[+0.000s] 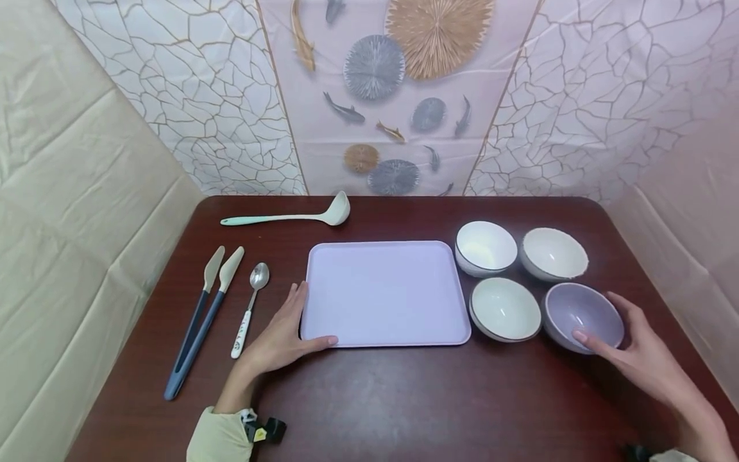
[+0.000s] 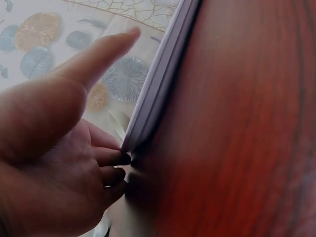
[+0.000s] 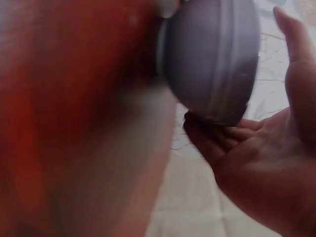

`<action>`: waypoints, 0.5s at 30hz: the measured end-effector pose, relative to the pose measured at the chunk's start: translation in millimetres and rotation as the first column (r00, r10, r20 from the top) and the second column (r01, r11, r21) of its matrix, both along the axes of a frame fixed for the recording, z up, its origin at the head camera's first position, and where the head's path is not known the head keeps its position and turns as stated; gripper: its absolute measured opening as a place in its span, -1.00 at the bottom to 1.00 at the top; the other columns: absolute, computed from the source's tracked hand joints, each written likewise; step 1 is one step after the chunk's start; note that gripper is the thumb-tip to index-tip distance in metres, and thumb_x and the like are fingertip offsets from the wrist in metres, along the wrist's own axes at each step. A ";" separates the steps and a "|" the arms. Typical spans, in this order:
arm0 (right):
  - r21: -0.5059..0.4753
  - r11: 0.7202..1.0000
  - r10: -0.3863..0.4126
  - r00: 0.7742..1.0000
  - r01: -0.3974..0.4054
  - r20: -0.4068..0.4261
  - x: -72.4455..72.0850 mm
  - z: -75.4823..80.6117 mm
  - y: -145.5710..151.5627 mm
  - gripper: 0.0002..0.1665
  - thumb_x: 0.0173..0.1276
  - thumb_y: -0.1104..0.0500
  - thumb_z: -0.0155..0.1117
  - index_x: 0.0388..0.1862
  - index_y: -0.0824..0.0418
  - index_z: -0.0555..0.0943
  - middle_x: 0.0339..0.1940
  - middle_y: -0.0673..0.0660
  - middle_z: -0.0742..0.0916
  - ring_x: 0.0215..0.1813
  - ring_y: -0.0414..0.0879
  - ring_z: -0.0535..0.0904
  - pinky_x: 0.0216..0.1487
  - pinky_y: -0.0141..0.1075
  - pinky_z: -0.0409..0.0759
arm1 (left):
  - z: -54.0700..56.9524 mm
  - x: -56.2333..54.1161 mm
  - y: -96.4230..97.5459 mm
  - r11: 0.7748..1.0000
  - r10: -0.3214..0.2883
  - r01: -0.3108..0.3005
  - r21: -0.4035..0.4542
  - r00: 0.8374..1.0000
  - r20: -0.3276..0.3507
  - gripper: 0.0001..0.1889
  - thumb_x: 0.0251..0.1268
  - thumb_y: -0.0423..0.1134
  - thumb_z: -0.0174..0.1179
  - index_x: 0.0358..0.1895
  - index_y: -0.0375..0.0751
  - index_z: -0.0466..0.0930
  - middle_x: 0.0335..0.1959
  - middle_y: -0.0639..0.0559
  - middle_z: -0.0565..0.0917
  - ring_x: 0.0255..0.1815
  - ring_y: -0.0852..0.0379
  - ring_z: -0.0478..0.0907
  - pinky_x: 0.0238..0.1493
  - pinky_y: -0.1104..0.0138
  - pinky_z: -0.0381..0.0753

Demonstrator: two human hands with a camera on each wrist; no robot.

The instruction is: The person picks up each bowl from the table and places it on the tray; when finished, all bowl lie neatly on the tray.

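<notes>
A lavender rectangular tray [image 1: 385, 295] lies flat in the middle of the table. At its left edge is my left hand [image 1: 284, 333], the fingers along the side and the thumb stretched over the near left corner. In the left wrist view the fingertips [image 2: 118, 158] meet the tray's rim [image 2: 155, 81], and the thumb stands apart from it. My right hand [image 1: 649, 350] is at the right of a purple bowl [image 1: 577, 311]. The right wrist view shows its fingers [image 3: 212, 140] against the outside of the bowl [image 3: 212, 59], with the thumb extended and apart from the wall.
Three white bowls, at back left [image 1: 486, 247], back right [image 1: 554, 255] and front left [image 1: 505, 309], stand close to the purple one. Left of the tray lie a spoon [image 1: 247, 314] and blue-handled tongs [image 1: 199, 333]. A pale green ladle [image 1: 288, 218] lies behind, near the far edge.
</notes>
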State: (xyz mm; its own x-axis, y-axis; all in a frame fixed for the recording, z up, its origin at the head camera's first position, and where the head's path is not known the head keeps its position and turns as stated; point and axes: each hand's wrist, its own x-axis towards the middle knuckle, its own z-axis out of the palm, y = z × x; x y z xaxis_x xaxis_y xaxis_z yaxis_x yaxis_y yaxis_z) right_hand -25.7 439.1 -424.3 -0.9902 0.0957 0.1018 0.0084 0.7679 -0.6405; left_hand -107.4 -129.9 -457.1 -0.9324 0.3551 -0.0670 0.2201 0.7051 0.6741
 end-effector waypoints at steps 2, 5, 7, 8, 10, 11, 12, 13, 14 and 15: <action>-0.039 0.999 0.031 0.999 -0.032 -0.019 2.0 -5.2 2.4 0.16 0.20 0.18 0.48 0.59 0.23 -0.05 0.34 0.50 0.29 0.05 -0.43 0.25 -0.10 -0.74 0.09 | -1.8 0.7 -0.8 1.000 -0.018 0.018 0.005 1.000 -0.023 0.32 -0.07 0.36 0.40 0.56 -0.34 -0.20 0.58 -0.22 -0.12 0.57 -0.14 -0.29 0.41 -0.13 0.00; -0.085 0.994 0.057 0.997 -0.061 -0.047 2.5 -11.2 2.8 0.24 0.12 0.28 0.52 0.59 0.23 -0.10 0.34 0.50 0.25 0.09 -0.48 0.20 -0.05 -0.75 0.09 | -3.4 1.3 -1.8 0.999 -0.032 0.033 0.025 0.999 -0.036 0.36 -0.13 0.29 0.48 0.56 -0.34 -0.22 0.58 -0.20 -0.13 0.57 -0.12 -0.31 0.42 -0.12 -0.01; -0.099 0.993 0.054 0.997 -0.059 -0.059 1.7 -14.7 1.8 0.30 0.06 0.31 0.55 0.60 0.22 -0.11 0.34 0.47 0.25 0.12 -0.46 0.20 -0.02 -0.75 0.09 | -5.2 1.3 -2.9 0.999 -0.037 0.038 0.030 0.998 -0.041 0.37 -0.15 0.25 0.51 0.57 -0.33 -0.23 0.58 -0.19 -0.14 0.57 -0.11 -0.32 0.42 -0.12 -0.02; -0.105 0.993 0.054 0.996 -0.060 -0.064 1.1 -16.2 1.4 0.33 0.03 0.32 0.57 0.60 0.22 -0.11 0.34 0.47 0.24 0.13 -0.45 0.20 0.00 -0.75 0.09 | -6.3 1.0 -3.3 0.999 -0.038 0.040 0.031 0.998 -0.043 0.37 -0.16 0.23 0.53 0.57 -0.33 -0.23 0.58 -0.19 -0.14 0.57 -0.11 -0.32 0.42 -0.12 -0.01; -0.111 0.992 0.046 0.996 -0.054 -0.073 -0.4 -18.7 0.6 0.36 -0.02 0.32 0.60 0.60 0.21 -0.10 0.33 0.45 0.26 0.14 -0.44 0.21 0.01 -0.75 0.09 | -7.7 0.3 -4.0 0.998 -0.041 0.042 0.036 0.998 -0.049 0.36 -0.16 0.19 0.54 0.57 -0.33 -0.22 0.58 -0.20 -0.14 0.57 -0.11 -0.31 0.42 -0.13 -0.01; -0.111 0.993 0.039 0.996 -0.047 -0.075 -1.0 -19.9 0.4 0.37 -0.04 0.32 0.61 0.60 0.21 -0.09 0.32 0.43 0.27 0.13 -0.43 0.22 0.01 -0.74 0.10 | -8.3 -0.2 -4.3 0.998 -0.042 0.044 0.038 0.998 -0.052 0.36 -0.16 0.18 0.55 0.56 -0.33 -0.22 0.58 -0.21 -0.14 0.57 -0.12 -0.30 0.42 -0.13 -0.01; -0.111 0.993 0.032 0.997 -0.040 -0.075 -1.5 -20.6 0.4 0.37 -0.05 0.32 0.62 0.60 0.20 -0.08 0.32 0.41 0.28 0.13 -0.42 0.23 0.01 -0.74 0.12 | -8.9 -0.8 -4.4 0.998 -0.044 0.046 0.039 0.997 -0.056 0.36 -0.15 0.17 0.55 0.56 -0.34 -0.22 0.58 -0.22 -0.13 0.57 -0.13 -0.30 0.41 -0.13 0.00; -0.114 0.993 0.034 0.996 -0.043 -0.080 -1.9 -21.4 0.7 0.37 -0.06 0.32 0.63 0.59 0.19 -0.07 0.32 0.40 0.28 0.12 -0.41 0.24 0.00 -0.73 0.13 | -9.3 -0.9 -4.4 0.998 -0.044 0.047 0.040 0.997 -0.059 0.35 -0.15 0.18 0.55 0.56 -0.34 -0.21 0.58 -0.23 -0.13 0.57 -0.14 -0.29 0.41 -0.14 0.00; -0.113 0.993 0.029 0.996 -0.038 -0.083 -2.2 -22.1 0.7 0.37 -0.07 0.32 0.63 0.59 0.19 -0.05 0.31 0.37 0.29 0.12 -0.40 0.26 0.00 -0.73 0.14 | -9.5 -1.0 -4.4 0.998 -0.045 0.048 0.041 0.997 -0.060 0.35 -0.15 0.18 0.54 0.56 -0.35 -0.21 0.58 -0.24 -0.13 0.57 -0.14 -0.29 0.41 -0.14 0.00; -0.114 0.993 0.024 0.996 -0.034 -0.086 -2.3 -22.8 0.6 0.36 -0.08 0.33 0.64 0.59 0.19 -0.03 0.29 0.34 0.31 0.11 -0.39 0.27 -0.01 -0.72 0.16 | -9.6 -1.0 -4.3 0.998 -0.046 0.049 0.044 0.997 -0.061 0.35 -0.14 0.18 0.54 0.56 -0.35 -0.20 0.57 -0.24 -0.12 0.57 -0.14 -0.28 0.41 -0.14 0.00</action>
State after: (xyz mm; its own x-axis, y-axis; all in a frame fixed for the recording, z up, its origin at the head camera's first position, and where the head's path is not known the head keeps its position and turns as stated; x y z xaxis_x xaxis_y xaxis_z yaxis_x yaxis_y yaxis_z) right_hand -28.0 439.8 -447.2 -0.9812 0.0828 0.1745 -0.0704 0.6879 -0.7223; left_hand -108.4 -134.2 -466.7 -0.9164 0.4003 0.0056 0.2934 0.6621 0.6895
